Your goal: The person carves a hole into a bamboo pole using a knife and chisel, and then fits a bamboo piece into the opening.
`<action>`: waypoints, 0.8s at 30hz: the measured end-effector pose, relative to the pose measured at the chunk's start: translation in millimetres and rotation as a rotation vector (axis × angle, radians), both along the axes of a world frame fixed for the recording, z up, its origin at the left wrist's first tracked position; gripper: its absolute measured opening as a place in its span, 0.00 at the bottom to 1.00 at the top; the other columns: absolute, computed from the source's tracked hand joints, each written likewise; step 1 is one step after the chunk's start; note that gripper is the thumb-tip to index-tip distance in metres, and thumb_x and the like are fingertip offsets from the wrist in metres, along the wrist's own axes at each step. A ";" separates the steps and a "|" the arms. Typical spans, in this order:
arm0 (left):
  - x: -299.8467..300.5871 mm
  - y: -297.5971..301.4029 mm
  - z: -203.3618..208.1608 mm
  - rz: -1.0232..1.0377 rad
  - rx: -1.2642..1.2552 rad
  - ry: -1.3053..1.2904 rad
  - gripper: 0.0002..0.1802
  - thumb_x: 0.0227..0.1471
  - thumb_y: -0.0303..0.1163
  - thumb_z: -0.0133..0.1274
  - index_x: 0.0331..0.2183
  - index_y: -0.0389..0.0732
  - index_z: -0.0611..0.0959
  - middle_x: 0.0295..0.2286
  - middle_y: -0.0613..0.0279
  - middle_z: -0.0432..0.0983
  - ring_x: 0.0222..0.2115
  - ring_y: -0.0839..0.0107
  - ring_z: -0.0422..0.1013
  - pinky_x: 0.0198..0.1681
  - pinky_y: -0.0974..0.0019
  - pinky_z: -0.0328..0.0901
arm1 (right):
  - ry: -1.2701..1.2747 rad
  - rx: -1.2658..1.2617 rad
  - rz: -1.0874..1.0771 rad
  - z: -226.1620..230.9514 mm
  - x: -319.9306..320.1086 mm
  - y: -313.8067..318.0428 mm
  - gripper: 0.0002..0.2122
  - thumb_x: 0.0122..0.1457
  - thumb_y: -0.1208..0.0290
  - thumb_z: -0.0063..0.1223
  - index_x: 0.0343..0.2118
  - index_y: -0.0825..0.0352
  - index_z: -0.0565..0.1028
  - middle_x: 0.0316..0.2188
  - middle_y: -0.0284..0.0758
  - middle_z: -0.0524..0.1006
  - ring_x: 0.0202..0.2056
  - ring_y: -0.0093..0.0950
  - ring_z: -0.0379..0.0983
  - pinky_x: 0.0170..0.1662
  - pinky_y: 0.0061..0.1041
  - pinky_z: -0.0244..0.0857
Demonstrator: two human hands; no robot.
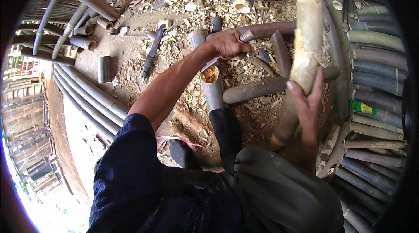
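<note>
My left hand point(231, 44) is closed around a chisel, its ringed butt end point(247, 36) sticking out past my fingers. The chisel's metal blade point(211, 63) slants down to the open end of a bamboo tube point(214, 93), which has pale chips inside its mouth. Between the thumb and fingers of my right hand point(307, 102) is a thick wooden club point(307, 36), raised upright with its upper part pale and worn. My palm hides part of its grip. A dark boot or legging point(225, 132) lies against the near end of the tube.
Wood chips point(192, 3) cover the ground. A knife with a wrapped handle point(153, 51) and a short tube point(104, 69) lie at left. A round log point(262, 89) crosses the middle. Bamboo poles point(377, 60) line the right, with a green packet point(362, 107) on them.
</note>
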State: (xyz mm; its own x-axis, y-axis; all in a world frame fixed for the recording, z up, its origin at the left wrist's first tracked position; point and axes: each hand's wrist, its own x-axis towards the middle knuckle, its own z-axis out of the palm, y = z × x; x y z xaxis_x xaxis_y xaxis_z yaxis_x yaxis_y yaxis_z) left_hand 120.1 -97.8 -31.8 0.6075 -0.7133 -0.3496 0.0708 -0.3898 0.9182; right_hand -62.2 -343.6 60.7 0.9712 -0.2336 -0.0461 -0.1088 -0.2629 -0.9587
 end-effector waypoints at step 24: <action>-69.0 92.3 -12.2 0.152 -0.290 -0.356 0.31 0.60 0.49 0.56 0.58 0.40 0.75 0.50 0.49 0.77 0.49 0.58 0.75 0.53 0.52 0.72 | -0.004 -0.737 0.787 74.8 37.7 99.9 0.48 0.53 0.65 0.68 0.73 0.62 0.50 0.47 0.53 0.76 0.44 0.46 0.79 0.54 0.41 0.73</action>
State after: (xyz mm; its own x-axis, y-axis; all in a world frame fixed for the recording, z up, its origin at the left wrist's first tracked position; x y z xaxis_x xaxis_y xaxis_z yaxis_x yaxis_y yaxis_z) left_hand 51.1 -5.4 -44.0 0.7583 -0.6443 0.0997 -0.2317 -0.1233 0.9650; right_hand -24.4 -243.7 135.5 0.8607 0.4876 -0.1462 0.3455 -0.7706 -0.5355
